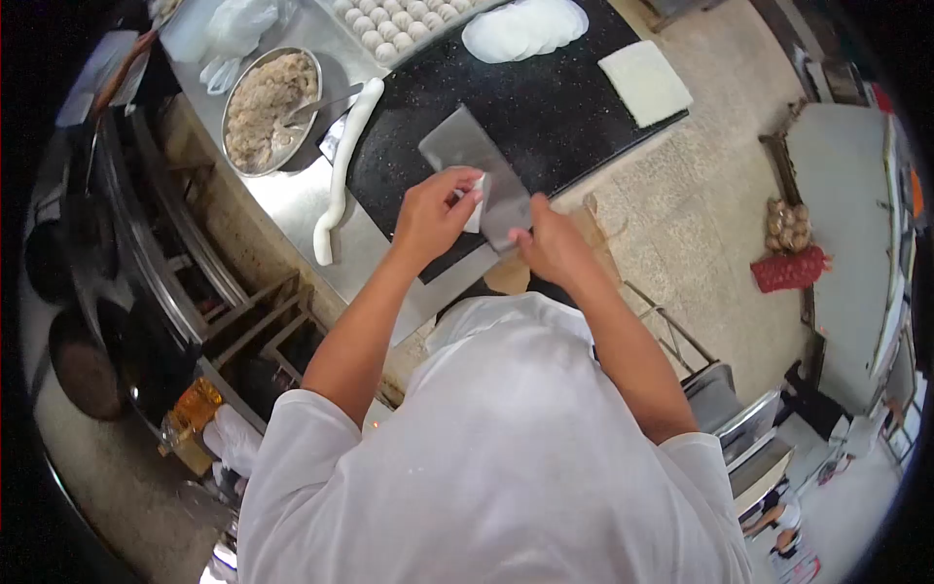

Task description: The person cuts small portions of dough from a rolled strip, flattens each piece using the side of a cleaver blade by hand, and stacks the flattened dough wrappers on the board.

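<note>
My right hand (553, 243) is closed around the handle end of a wide-bladed cleaver (472, 146), which is held slanted over the near part of a black work board (418, 102). The fingers of my left hand (438, 216) pinch a small white folded piece (477, 202) against the blade. Whether that piece is cloth or paper I cannot tell. Left of the board, a long rope of white dough (342, 170) lies across its edge and the steel table. Flat white round wrappers (525, 29) overlap in a pile at the board's far side.
A steel bowl (313, 68) of pale minced filling (268, 107), with a metal utensil in it, stands left on the steel table (282, 209). A tray of several round dough pieces (389, 29) is at the back. A white square cloth (645, 83) lies on the board's right corner.
</note>
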### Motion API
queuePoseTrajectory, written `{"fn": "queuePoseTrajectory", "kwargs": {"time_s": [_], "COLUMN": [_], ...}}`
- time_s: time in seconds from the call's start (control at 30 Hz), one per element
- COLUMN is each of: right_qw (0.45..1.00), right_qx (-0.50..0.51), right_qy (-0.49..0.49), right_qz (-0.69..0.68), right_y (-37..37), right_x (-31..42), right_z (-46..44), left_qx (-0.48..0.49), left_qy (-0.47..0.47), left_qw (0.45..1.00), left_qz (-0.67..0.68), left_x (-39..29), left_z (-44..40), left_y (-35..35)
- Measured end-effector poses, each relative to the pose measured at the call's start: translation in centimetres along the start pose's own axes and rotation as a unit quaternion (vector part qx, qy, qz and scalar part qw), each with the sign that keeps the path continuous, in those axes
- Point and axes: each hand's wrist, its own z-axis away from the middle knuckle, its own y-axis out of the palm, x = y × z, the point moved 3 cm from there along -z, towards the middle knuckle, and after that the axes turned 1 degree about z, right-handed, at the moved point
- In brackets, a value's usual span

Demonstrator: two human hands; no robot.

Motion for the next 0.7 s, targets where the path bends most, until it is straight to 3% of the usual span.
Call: {"fn": "queuePoseTrajectory", "kwargs": {"time_s": [0.07,0.13,0.2,0.27,0.4,0.47,0.63,0.7], "right_qw": [0.995,0.991,0.984,0.979,0.976,0.984,0.986,0.985], "right_qx": [0.049,0.045,0.042,0.137,0.13,0.116,0.078,0.061], "right_qy": [-0.086,-0.122,-0.162,-0.128,-0.105,0.002,0.03,0.022], "right_qz": [-0.013,-0.037,-0.054,-0.079,-0.142,-0.136,-0.143,-0.161], "right_y": [2.0,1.1,-1.0,-3.5,-6.8,-8.9,-10.5,-10.0], "right_x": [-2.2,-4.1,-6.0,-7.9,-11.7,-13.1,-15.0,-15.3], "right_z": [0.6,1.7,2.1,2.5,3.3,3.7,3.8,3.5], "left_qx": [0.0,-0.039,-0.034,-0.032,-0.102,-0.133,-0.148,-0.089], "left_qy": [-0.011,-0.08,-0.087,-0.076,-0.02,0.024,0.016,0.027], "left_qw": [1.0,0.972,0.979,0.989,0.971,0.939,0.935,0.964], "left_qz": [0.028,0.217,0.181,0.123,0.214,0.316,0.323,0.248], "left_x": [-1.0,-1.2,-2.7,-3.8,-5.7,-5.6,-10.2,-10.6], "left_z": [0.1,0.3,-2.1,-5.0,-12.1,-14.9,-16.0,-16.1], "left_y": [-0.5,-0.1,-0.6,-0.8,-1.3,-1.4,-1.6,-1.2]}}
